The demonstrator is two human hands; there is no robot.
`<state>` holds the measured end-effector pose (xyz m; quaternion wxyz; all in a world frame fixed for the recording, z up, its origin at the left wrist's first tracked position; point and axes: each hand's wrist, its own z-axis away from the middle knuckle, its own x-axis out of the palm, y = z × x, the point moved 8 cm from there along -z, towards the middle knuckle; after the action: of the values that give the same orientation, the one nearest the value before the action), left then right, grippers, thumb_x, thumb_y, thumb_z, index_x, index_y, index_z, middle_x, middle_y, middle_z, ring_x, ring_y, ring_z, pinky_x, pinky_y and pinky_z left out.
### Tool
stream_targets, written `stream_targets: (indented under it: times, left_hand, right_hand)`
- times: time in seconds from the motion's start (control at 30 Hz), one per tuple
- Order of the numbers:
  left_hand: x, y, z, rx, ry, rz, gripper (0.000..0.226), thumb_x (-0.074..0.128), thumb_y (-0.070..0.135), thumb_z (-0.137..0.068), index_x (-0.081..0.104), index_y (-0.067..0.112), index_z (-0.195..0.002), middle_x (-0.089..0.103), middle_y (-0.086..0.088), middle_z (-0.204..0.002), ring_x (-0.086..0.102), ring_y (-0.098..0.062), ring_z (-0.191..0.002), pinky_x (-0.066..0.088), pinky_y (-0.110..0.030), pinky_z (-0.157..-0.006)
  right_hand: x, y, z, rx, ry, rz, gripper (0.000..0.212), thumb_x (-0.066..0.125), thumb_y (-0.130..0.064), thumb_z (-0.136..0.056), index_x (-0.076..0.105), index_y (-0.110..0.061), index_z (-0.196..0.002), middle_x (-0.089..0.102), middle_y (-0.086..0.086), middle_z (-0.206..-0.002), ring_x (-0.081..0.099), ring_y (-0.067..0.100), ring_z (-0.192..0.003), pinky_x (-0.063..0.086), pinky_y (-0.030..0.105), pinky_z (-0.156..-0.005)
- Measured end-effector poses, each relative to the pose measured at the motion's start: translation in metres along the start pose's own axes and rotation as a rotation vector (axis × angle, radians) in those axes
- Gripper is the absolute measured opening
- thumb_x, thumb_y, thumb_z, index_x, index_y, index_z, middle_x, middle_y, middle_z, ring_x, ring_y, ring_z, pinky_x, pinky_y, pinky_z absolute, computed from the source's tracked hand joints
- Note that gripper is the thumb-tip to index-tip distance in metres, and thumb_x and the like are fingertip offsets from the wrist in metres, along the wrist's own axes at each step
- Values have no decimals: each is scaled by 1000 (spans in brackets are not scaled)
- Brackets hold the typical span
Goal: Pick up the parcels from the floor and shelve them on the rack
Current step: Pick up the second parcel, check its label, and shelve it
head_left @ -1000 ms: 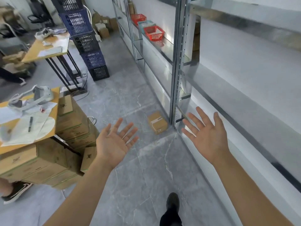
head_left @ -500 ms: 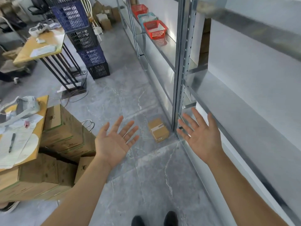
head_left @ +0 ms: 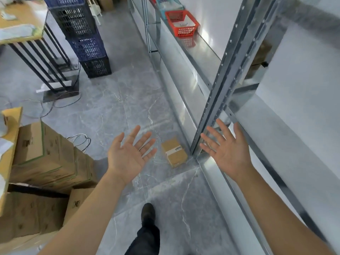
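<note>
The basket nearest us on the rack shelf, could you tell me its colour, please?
The basket is red, with a mesh wall, clearest in the head view.

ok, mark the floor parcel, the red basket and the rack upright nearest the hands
floor parcel (head_left: 174,151): head view, top face beside the white label.
red basket (head_left: 185,30): head view, front mesh wall.
rack upright (head_left: 223,78): head view, perforated front face, mid-height.

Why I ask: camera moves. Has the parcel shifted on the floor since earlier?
No. The parcel still lies just left of the rack post's foot, as before.

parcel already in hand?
No, both the left hand and right hand are open and empty; the parcel lies on the floor.
</note>
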<state>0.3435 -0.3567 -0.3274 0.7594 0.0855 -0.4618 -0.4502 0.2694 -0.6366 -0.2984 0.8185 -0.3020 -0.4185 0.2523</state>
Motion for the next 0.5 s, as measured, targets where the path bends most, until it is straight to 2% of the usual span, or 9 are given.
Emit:
stream_targets:
  times: [0.27,0.5]
  left_hand:
    - [-6,63,-98,-52,-28,24,56,44,52,-103,60,24,-148,64,-17,-148,59,-39,-137,40,-59,-119]
    - [-38,50,-191,-78,50,-23,53,44,53,-103,65,26,-143,69,-14,-143,59,-38,-137,39,-59,-119]
  right_hand:
    - [47,15,-90,32,59,87,57,37,-59,-105,53,-32,-152,56,7,-155,51,33,-144,44,54,-115]
    - [21,51,-206,82,28,212,56,31,-54,-108,43,-32,-158,48,4,-161,42,26,-152,37,48,-122]
